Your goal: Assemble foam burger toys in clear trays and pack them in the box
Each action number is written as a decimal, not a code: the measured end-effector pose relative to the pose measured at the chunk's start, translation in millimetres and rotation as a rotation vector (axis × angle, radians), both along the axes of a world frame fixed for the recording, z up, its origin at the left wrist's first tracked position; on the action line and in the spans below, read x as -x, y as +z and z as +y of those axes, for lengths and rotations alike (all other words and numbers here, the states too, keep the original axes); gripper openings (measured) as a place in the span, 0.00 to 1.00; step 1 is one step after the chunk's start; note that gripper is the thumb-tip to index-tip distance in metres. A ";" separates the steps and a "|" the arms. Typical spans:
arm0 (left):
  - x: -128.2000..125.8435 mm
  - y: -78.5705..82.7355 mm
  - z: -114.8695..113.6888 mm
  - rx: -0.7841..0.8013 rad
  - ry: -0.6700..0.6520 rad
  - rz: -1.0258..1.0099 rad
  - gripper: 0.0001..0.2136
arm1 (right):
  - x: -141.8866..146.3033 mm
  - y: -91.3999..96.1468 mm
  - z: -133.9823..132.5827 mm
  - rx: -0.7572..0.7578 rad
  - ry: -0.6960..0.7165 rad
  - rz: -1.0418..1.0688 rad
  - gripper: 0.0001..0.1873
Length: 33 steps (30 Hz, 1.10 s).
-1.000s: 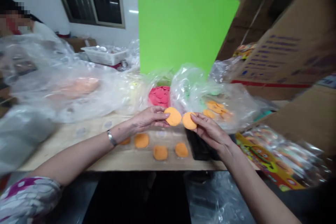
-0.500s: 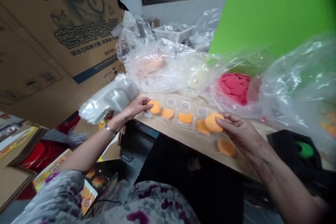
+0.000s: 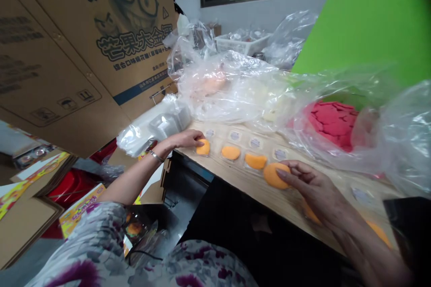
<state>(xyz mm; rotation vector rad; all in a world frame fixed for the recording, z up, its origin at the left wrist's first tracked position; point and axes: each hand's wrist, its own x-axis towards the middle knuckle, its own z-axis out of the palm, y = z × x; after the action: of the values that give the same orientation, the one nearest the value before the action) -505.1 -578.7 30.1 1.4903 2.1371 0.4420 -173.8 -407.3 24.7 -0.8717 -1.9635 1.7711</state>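
My left hand [image 3: 188, 139] pinches the edge of a small orange disc [image 3: 203, 147], at the left end of a row of clear plastic trays. A larger orange disc [image 3: 274, 176] is between the thumb and fingers of my right hand [image 3: 308, 184], low over the row and hiding what lies beneath. Between the hands, one orange piece [image 3: 230, 152] and another, more curved orange piece [image 3: 256, 160] lie in clear compartments. More orange pieces show partly behind my right hand and forearm.
Behind the trays on the wooden table [image 3: 242, 177] lie a clear bag of red pieces [image 3: 333, 123] and a bag with pale pink contents [image 3: 213, 83]. Stacked clear plastic packaging [image 3: 156, 123] sits at left, by a large cardboard box [image 3: 128, 49]. A black box [image 3: 409, 228] is at right.
My left hand has brought its orange disc down to the leftmost compartment. My right hand still holds its disc at the row. The whole view has shifted, so things appear farther right.
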 end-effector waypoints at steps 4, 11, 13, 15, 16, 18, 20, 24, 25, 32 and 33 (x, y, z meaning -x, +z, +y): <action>-6.7 -4.2 3.2 -0.071 0.033 0.115 0.13 | 7.0 3.5 -4.5 0.024 0.015 -0.007 0.20; -36.7 -13.5 -32.6 -0.548 0.192 0.351 0.11 | 4.0 0.3 6.0 0.005 -0.089 0.009 0.22; -52.5 -22.2 -42.3 -0.593 0.130 0.349 0.11 | 1.9 0.0 12.4 -0.019 -0.116 0.018 0.21; -65.3 -33.1 -48.2 -0.588 0.049 0.357 0.12 | -0.7 1.9 18.3 -0.040 -0.151 0.034 0.21; -68.9 -38.6 -49.9 -0.578 0.017 0.364 0.12 | -2.5 3.5 21.0 -0.045 -0.177 0.047 0.20; -69.3 -48.0 -51.4 -0.574 -0.015 0.375 0.11 | -7.9 7.2 26.1 -0.045 -0.249 0.085 0.19; -62.7 -53.2 -51.1 -0.573 -0.043 0.358 0.11 | -16.3 10.8 31.0 -0.037 -0.329 0.119 0.19; -52.3 -46.6 -45.8 -0.567 -0.108 0.332 0.11 | -40.0 16.4 40.5 -0.042 -0.439 0.142 0.19; -53.9 -42.7 -42.7 -0.578 -0.111 0.340 0.11 | -46.3 17.9 43.1 -0.051 -0.467 0.148 0.19; -94.4 -40.7 4.7 -0.623 -0.378 0.358 0.13 | -93.3 38.6 88.5 -0.105 -0.729 0.317 0.19; -97.4 -44.8 11.2 -0.624 -0.406 0.365 0.13 | -102.9 42.8 100.2 -0.140 -0.780 0.328 0.18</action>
<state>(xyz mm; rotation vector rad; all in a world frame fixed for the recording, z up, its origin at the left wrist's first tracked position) -407.7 -567.4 -14.7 2.4559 1.9562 0.7791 -70.8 -307.1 67.5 -1.0294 -1.2632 1.2037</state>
